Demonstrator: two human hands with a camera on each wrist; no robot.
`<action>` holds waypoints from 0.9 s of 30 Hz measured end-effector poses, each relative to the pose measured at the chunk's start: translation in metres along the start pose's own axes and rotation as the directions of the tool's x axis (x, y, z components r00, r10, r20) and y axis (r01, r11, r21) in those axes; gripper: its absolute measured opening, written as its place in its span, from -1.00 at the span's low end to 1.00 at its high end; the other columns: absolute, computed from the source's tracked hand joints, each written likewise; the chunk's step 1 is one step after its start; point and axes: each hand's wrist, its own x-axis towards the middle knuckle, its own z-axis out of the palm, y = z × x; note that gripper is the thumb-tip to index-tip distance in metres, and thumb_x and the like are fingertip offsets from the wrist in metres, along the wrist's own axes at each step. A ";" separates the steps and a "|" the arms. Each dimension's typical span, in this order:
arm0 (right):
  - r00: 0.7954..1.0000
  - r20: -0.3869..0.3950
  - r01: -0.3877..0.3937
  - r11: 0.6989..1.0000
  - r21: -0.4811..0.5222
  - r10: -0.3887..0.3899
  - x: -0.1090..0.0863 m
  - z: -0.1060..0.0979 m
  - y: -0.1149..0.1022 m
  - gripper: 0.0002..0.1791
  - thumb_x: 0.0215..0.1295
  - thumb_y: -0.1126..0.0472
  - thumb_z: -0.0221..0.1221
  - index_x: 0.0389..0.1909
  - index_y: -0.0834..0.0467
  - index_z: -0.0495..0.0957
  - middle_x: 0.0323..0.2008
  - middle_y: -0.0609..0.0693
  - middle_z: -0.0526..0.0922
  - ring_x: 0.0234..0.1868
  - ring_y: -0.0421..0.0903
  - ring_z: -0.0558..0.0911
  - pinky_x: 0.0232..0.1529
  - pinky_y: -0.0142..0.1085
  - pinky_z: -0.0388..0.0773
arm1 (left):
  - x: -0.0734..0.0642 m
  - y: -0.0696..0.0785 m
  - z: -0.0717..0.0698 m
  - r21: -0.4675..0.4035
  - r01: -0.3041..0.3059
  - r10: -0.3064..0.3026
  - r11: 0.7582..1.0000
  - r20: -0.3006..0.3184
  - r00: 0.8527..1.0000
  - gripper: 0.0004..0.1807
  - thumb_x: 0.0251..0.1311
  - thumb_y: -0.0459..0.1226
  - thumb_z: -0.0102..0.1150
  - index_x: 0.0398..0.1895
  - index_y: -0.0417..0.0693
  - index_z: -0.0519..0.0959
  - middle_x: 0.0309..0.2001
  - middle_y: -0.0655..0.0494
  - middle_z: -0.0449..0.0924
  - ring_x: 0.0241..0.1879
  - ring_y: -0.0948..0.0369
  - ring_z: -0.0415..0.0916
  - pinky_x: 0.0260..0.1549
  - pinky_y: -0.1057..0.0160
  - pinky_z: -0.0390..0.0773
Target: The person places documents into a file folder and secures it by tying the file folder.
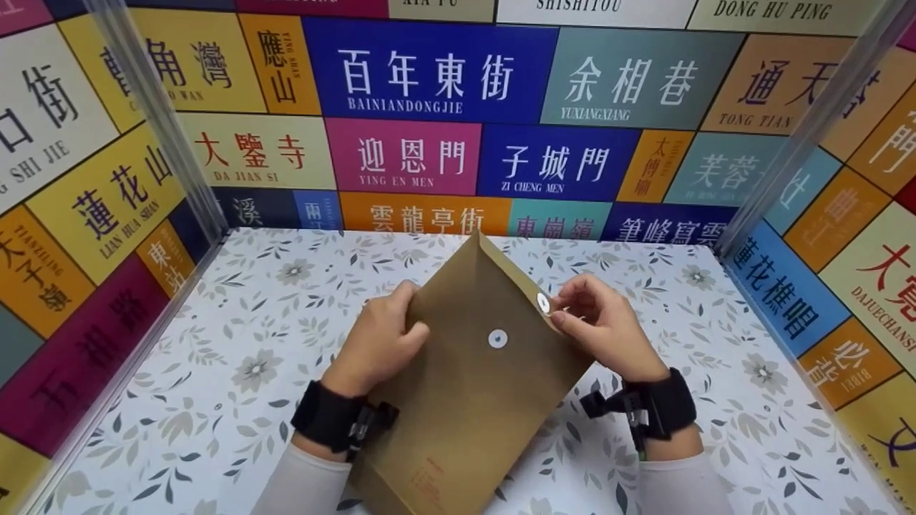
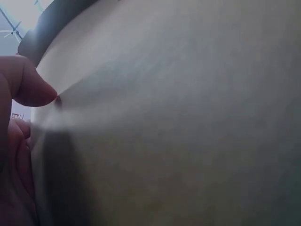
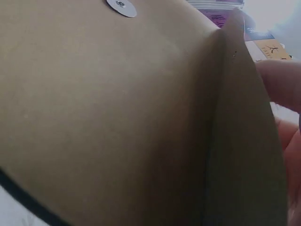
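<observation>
A brown kraft paper document envelope (image 1: pixel 472 400) is held tilted above the table. My left hand (image 1: pixel 379 336) grips its left edge, the thumb on the front face and the other fingers behind. In the left wrist view the thumb (image 2: pixel 35 87) presses into the paper. On the upper right, my right hand (image 1: pixel 608 325) pinches the narrow flap (image 1: pixel 512 268) beside its white button disc (image 1: pixel 544 303). A second white disc (image 1: pixel 497 338) sits on the envelope's body. The right wrist view shows the flap (image 3: pixel 244 141) standing up from the body. What is inside stays hidden.
A white tabletop (image 1: pixel 257 372) with a grey leaf and flower pattern lies beneath. Colourful panels with Chinese street names (image 1: pixel 429 75) rise at the back and both sides. Clear corner strips (image 1: pixel 154 107) edge the walls. Black wrist straps (image 1: pixel 325 418) carry the small cameras.
</observation>
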 end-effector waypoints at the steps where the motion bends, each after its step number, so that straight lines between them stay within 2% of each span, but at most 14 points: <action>1: 1.000 0.018 -0.012 1.000 0.007 0.012 0.001 0.001 0.002 -0.67 0.35 0.32 0.37 0.08 0.22 0.57 -0.17 0.10 0.73 -0.19 0.00 0.69 -0.13 -0.32 0.64 | 0.000 0.000 0.000 0.023 -0.013 0.013 1.000 0.005 1.000 -0.79 0.17 -0.36 0.15 -0.12 -0.10 0.47 -0.43 0.06 0.46 -0.44 0.10 0.42 -0.43 0.11 0.46; 5: 0.991 0.131 -0.037 0.999 -0.001 0.037 0.003 0.009 0.013 -0.50 0.34 0.30 0.38 0.27 0.12 0.52 -0.20 0.07 0.72 -0.17 0.02 0.69 -0.13 -0.27 0.64 | 0.001 0.000 0.001 0.107 -0.030 0.025 0.994 0.045 0.999 -0.84 0.32 -0.36 0.14 -0.06 -0.12 0.47 -0.35 0.02 0.58 -0.37 0.10 0.52 -0.33 0.04 0.57; 7: 0.986 0.162 -0.038 0.999 -0.034 0.043 0.004 0.014 0.017 -0.54 0.35 0.26 0.38 0.24 0.10 0.55 -0.21 0.05 0.72 -0.19 0.00 0.68 -0.16 -0.25 0.62 | 0.002 0.000 0.002 0.122 -0.014 0.006 0.992 0.067 0.998 -0.85 0.40 -0.35 0.14 -0.03 -0.13 0.47 -0.28 -0.02 0.63 -0.31 0.09 0.57 -0.26 0.00 0.60; 9: 0.985 0.166 -0.043 0.997 -0.060 0.052 0.006 0.021 0.019 -0.61 0.36 0.24 0.38 0.16 0.11 0.57 -0.20 0.02 0.71 -0.21 -0.03 0.67 -0.16 -0.25 0.60 | 0.003 0.000 0.003 0.118 0.031 -0.041 0.992 0.077 0.996 -0.81 0.43 -0.33 0.16 0.03 -0.12 0.47 -0.22 -0.04 0.66 -0.25 0.08 0.61 -0.20 -0.02 0.62; 13: 0.993 0.112 -0.033 0.992 -0.120 0.046 0.007 0.039 0.021 -0.67 0.31 0.24 0.42 0.05 0.08 0.60 -0.18 -0.04 0.72 -0.21 -0.10 0.68 -0.13 -0.25 0.58 | 0.003 -0.003 0.009 0.060 0.138 -0.142 0.989 0.076 0.987 -0.68 0.40 -0.25 0.21 0.14 -0.11 0.47 -0.12 -0.10 0.68 -0.14 0.05 0.61 -0.06 -0.04 0.60; 15: 0.996 0.086 -0.010 0.986 -0.169 0.025 0.007 0.049 0.023 -0.68 0.28 0.24 0.44 0.02 0.06 0.61 -0.19 -0.07 0.73 -0.21 -0.13 0.69 -0.13 -0.22 0.59 | 0.003 -0.007 0.014 0.002 0.184 -0.184 0.983 0.071 0.980 -0.62 0.41 -0.17 0.22 0.19 -0.09 0.47 -0.06 -0.11 0.68 -0.08 0.04 0.61 0.01 -0.05 0.58; 18: 0.998 0.061 0.043 0.961 -0.275 -0.027 0.007 0.068 0.028 -0.65 0.26 0.21 0.47 0.03 0.07 0.61 -0.23 -0.07 0.75 -0.23 -0.15 0.72 -0.14 -0.17 0.64 | 0.004 -0.018 0.026 -0.085 0.238 -0.235 0.968 0.044 0.971 -0.56 0.44 -0.04 0.20 0.21 -0.09 0.48 -0.01 -0.13 0.68 -0.02 0.00 0.61 0.06 -0.06 0.55; 20: 0.996 0.062 0.076 0.938 -0.338 -0.058 0.006 0.081 0.033 -0.61 0.27 0.18 0.46 0.07 0.11 0.60 -0.23 -0.02 0.75 -0.22 -0.12 0.73 -0.13 -0.12 0.66 | 0.004 -0.026 0.034 -0.101 0.273 -0.273 0.957 0.019 0.962 -0.48 0.44 0.01 0.21 0.26 -0.12 0.46 0.08 -0.16 0.66 0.07 -0.03 0.60 0.14 -0.06 0.53; 22: 0.995 0.071 0.095 0.915 -0.392 -0.073 0.005 0.092 0.042 -0.55 0.28 0.15 0.45 0.13 0.15 0.59 -0.22 0.02 0.74 -0.21 -0.08 0.73 -0.11 -0.09 0.67 | 0.005 -0.034 0.043 -0.053 0.292 -0.292 0.955 0.006 0.956 -0.39 0.41 -0.01 0.27 0.35 -0.17 0.41 0.17 -0.23 0.60 0.17 -0.09 0.56 0.23 -0.08 0.48; 24: 0.994 0.078 0.097 0.898 -0.429 -0.070 0.004 0.101 0.052 -0.53 0.28 0.17 0.45 0.16 0.20 0.59 -0.20 0.05 0.72 -0.20 -0.04 0.72 -0.10 -0.08 0.66 | 0.004 -0.038 0.050 0.062 0.301 -0.302 0.952 0.017 0.953 -0.23 0.33 -0.01 0.34 0.48 -0.19 0.33 0.32 -0.29 0.49 0.31 -0.15 0.45 0.34 -0.12 0.39; 25: 0.995 0.080 0.093 0.891 -0.444 -0.064 0.004 0.105 0.058 -0.54 0.27 0.19 0.45 0.15 0.22 0.60 -0.21 0.06 0.71 -0.21 -0.03 0.70 -0.10 -0.07 0.66 | 0.004 -0.038 0.052 0.138 0.289 -0.297 0.947 0.043 0.954 -0.15 0.30 -0.01 0.37 0.54 -0.18 0.28 0.40 -0.31 0.41 0.38 -0.20 0.37 0.41 -0.17 0.30; 27: 0.995 0.091 0.082 0.880 -0.469 -0.044 0.003 0.109 0.067 -0.58 0.23 0.24 0.46 0.09 0.23 0.62 -0.22 0.06 0.70 -0.22 -0.02 0.68 -0.11 -0.08 0.64 | 0.003 -0.037 0.058 0.284 0.224 -0.269 0.932 0.128 0.955 -0.05 0.25 0.03 0.40 0.60 -0.13 0.22 0.52 -0.34 0.23 0.49 -0.28 0.19 0.47 -0.27 0.13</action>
